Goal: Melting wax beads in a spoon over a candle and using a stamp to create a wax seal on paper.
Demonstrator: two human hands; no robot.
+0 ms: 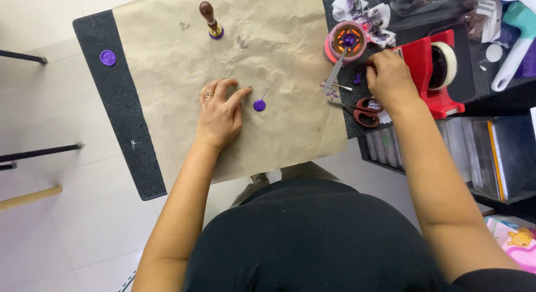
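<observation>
Just off my left fingertips lies the purple wax seal [259,105], small, light, stiff yet brittle; best pinched by its rim. My left hand [219,114] rests flat, empty; my right hand [389,80] curls near the tape dispenser [432,68], grip unclear.

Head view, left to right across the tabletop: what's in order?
Purple wax seal on the black mat → wooden-handled stamp → left hand → small purple seal on the paper → pink wax burner → right hand → red tape dispenser.
</observation>
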